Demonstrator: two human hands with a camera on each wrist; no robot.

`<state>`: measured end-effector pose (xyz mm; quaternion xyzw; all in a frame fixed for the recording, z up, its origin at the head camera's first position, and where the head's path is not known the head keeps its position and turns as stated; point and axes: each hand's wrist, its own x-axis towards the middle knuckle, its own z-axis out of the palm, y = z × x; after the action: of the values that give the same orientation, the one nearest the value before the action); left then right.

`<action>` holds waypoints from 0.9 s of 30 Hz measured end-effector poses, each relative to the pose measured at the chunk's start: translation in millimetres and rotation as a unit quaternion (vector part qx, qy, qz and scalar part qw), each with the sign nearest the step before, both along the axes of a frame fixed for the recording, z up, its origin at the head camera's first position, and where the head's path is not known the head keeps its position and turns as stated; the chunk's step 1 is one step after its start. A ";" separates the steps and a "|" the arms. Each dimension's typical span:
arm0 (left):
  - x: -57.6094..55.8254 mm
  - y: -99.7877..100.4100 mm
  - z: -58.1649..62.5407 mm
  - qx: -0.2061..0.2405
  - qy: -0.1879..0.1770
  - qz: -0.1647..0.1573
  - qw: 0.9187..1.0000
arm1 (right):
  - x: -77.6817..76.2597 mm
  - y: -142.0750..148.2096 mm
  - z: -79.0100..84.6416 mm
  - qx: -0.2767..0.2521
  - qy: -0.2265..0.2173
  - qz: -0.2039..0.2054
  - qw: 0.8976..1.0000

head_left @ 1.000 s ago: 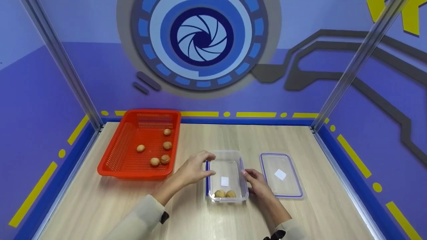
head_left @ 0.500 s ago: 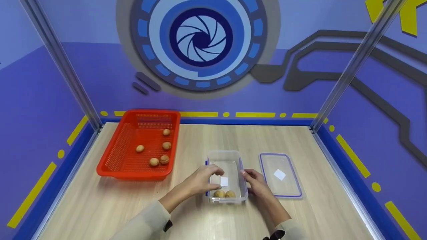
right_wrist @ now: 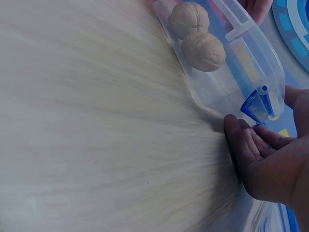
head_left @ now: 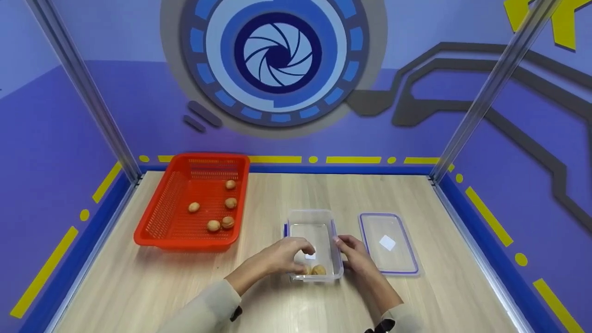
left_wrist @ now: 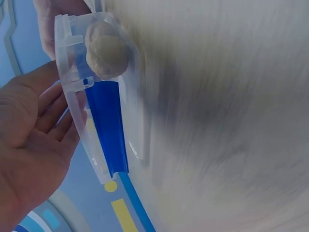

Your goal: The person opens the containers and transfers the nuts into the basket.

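A clear plastic food container [head_left: 319, 231] with blue side clips stands on the table. Two walnuts [head_left: 318, 269] lie together at its near end; one is partly covered by my left hand [head_left: 289, 254]. That hand reaches over the left rim, fingers bent loosely and spread from the thumb, nothing visibly between them. Its thumb is close to the left walnut, though contact cannot be made out. In the left wrist view, a walnut [left_wrist: 107, 53] shows through the container wall. My right hand [head_left: 360, 256] holds the container's right side, thumb at the rim and fingers along the outer wall.
A red perforated basket [head_left: 192, 241] at the left holds several walnuts [head_left: 213, 225]. To the right of the container lies its clear lid [head_left: 400, 259], blue-edged with a white label. Purple panels and metal posts [head_left: 499, 88] border the wooden table.
My left hand has moved from the container's left rim inward and toward its near end, down to the walnuts. The right hand and the container have stayed in place.
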<state>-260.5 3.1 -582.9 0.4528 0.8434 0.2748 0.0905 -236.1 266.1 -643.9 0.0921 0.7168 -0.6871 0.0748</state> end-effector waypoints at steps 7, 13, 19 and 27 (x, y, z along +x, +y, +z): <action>-1.6 2.2 -1.4 -0.031 0.021 -0.028 0.999 | 1.0 -0.9 -0.4 0.003 0.006 -0.006 1.000; -2.7 5.0 -1.7 -0.055 0.040 -0.025 0.997 | -0.9 0.1 -0.9 0.004 0.011 0.000 1.000; -3.9 8.3 -2.3 -0.080 0.061 -0.028 0.995 | -2.4 0.0 -0.8 -0.011 0.010 -0.001 1.000; -2.9 13.4 -3.0 -0.105 0.059 -0.018 0.993 | -0.9 -0.5 -0.3 -0.009 0.002 -0.001 1.000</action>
<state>-263.3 16.6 -585.9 0.4712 0.8632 0.1556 0.0930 -237.1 265.7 -644.2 0.0905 0.7105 -0.6939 0.0737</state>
